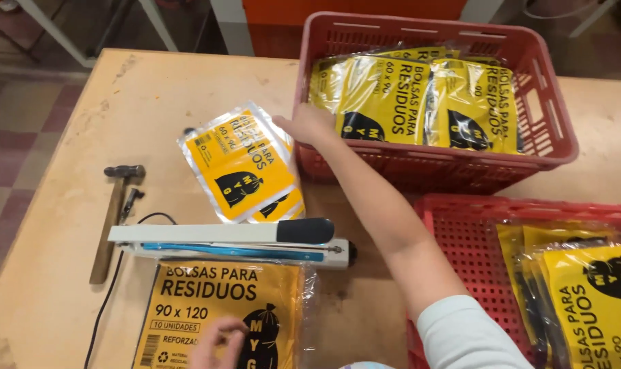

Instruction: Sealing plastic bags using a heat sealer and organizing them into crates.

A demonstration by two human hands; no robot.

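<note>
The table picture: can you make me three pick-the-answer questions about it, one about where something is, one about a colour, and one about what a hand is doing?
1. Where is the hammer?
A. in a crate
B. on the table, left of the sealer
C. on the floor

2. What colour are the crates?
A. red
B. blue
C. green

3. What is the right hand doing?
A. holding the hammer
B. resting in a crate
C. touching a yellow packet

Answers:
1 B, it lies on the table beside the heat sealer.
2 A, the far crate and near crate are red.
3 C, the right hand meets the yellow packet by the far crate.
</note>
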